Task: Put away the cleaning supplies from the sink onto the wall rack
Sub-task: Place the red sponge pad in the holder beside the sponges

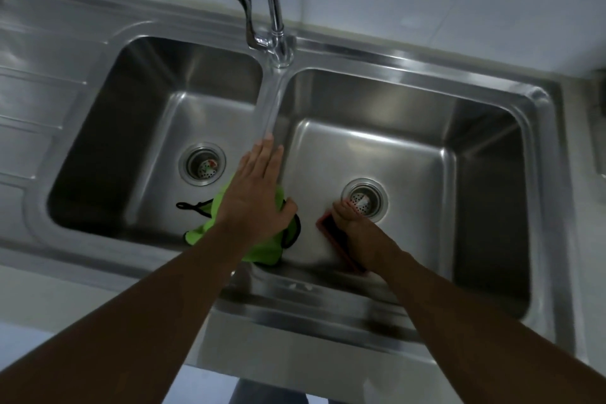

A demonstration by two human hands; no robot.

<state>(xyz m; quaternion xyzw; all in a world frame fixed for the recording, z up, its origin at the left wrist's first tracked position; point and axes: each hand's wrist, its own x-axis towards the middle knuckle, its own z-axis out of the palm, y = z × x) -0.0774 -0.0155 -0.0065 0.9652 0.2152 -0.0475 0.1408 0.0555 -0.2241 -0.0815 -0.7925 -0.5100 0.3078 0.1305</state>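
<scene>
Two basins (pixel 157 115), two drains (pixel 202 164), one green cloth (pixel 262 249), one faucet (pixel 273 10)

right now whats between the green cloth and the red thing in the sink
In the head view, only bare steel sink floor lies between the green cloth and the red scrubber, which the right hand holds.

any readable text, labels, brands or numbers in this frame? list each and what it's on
None readable.
Green cloth under the left hand: no print shows.
Red and black item gripped by the right hand: mostly covered, no label shows.
Sink rim near the front edge: a faint mark, too blurred to read.
Faucet: no marking shows.
</scene>
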